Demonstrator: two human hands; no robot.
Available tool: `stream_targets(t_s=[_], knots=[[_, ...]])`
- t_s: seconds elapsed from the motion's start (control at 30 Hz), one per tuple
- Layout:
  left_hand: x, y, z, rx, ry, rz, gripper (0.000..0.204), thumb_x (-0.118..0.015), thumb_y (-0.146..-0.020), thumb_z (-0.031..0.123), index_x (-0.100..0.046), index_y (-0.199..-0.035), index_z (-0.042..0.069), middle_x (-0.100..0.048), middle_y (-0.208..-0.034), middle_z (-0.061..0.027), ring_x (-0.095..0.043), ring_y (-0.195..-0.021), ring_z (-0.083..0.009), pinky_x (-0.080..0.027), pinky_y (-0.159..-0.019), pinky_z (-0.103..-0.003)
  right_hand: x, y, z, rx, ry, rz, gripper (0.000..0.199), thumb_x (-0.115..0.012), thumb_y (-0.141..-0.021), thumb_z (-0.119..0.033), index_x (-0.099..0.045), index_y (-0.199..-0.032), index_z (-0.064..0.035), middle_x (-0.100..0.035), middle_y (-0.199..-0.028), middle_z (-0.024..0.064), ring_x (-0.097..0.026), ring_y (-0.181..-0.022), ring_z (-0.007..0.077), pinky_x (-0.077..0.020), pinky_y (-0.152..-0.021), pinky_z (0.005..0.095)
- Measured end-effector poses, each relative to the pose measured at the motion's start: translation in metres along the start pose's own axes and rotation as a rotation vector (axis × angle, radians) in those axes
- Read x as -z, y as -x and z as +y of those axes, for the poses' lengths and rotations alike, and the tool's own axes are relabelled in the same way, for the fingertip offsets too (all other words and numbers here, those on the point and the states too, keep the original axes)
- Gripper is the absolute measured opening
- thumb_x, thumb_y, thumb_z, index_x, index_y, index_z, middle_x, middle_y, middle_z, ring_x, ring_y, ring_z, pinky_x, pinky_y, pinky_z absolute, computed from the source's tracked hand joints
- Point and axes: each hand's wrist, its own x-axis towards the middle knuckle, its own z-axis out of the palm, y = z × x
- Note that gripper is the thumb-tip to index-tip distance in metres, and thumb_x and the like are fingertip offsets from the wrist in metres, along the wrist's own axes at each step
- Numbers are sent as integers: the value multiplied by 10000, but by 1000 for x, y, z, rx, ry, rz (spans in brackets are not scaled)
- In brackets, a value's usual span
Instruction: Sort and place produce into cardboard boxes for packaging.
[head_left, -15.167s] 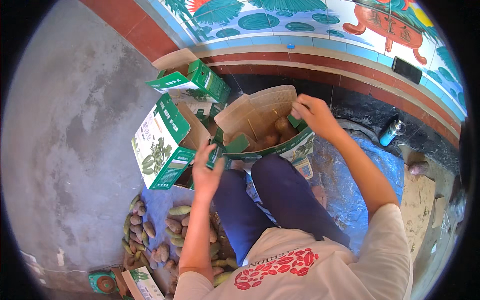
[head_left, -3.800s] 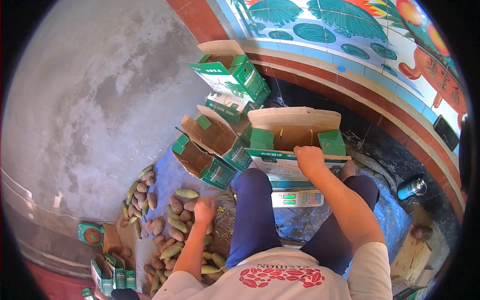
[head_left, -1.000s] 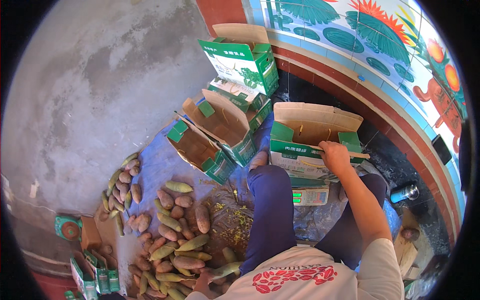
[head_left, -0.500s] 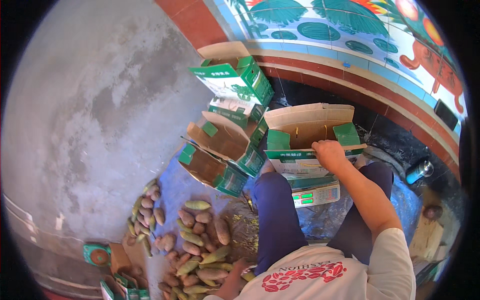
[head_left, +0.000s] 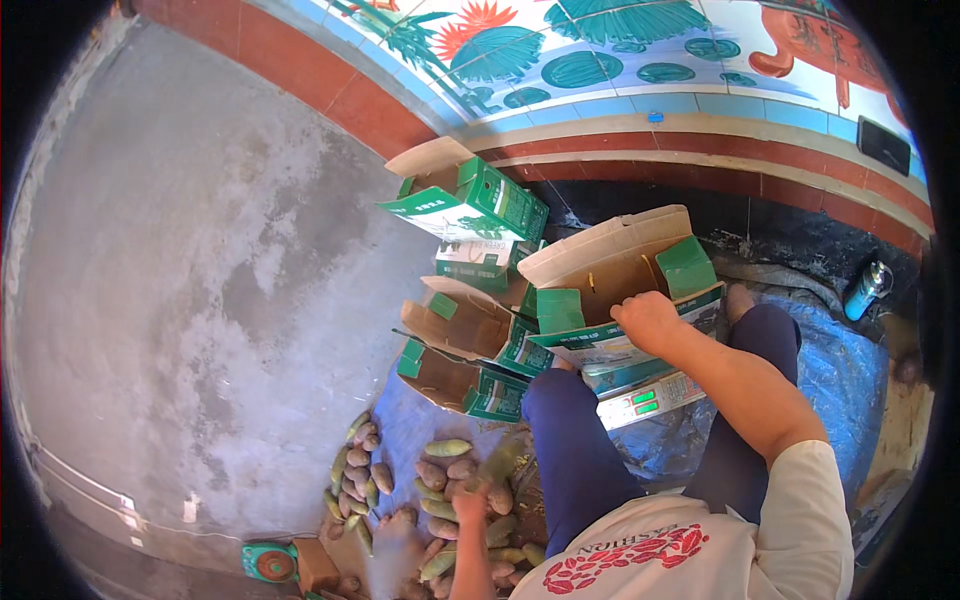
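Observation:
My right hand (head_left: 648, 322) grips the front rim of an open green-and-white cardboard box (head_left: 615, 262), which stands on a digital scale (head_left: 640, 398) between my knees. My left hand (head_left: 468, 503) is down at my left among a pile of oblong green and brown fruits (head_left: 440, 480) on the ground. Its fingers are closed on a greenish fruit (head_left: 502, 463), which is blurred by motion. The inside of the box looks bare brown cardboard from here.
Three more open green-and-white boxes lie to the left of the scale: one far (head_left: 470, 195), one middle (head_left: 468, 325), one near (head_left: 455, 375). A blue tarp (head_left: 840, 380) covers the ground under me. A bottle (head_left: 868, 288) stands by the painted wall (head_left: 600, 60).
My left hand has come up from the lower edge with a greenish fruit. My right hand stays on the box rim. The view has tilted slightly.

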Motion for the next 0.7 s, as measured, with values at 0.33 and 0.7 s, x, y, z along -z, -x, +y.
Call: stream_targets(t_s=[0.33,0.7], knots=[[16,17,266,-453,602,-122,398,-705,-754,117,-544,-1102,10,-613,-873,-59,-563,-637,-110,-440,-526,-217,2,1,-3,9,-25,-32,141,-549,-796,-141,-670,-864,-117,-685,-845,85,-669,-820,245,-514,-656,366],[-110,22,350,-931,-124,-491,442,-723,-727,243,-587,-1089,29,-638,-1010,-171,-622,-930,-299,-475,-818,-352,3,1,-7,-1,-57,-113,148,-569,-787,-138,-699,-854,-118,-691,-880,98,-673,-829,245,-518,-652,367]])
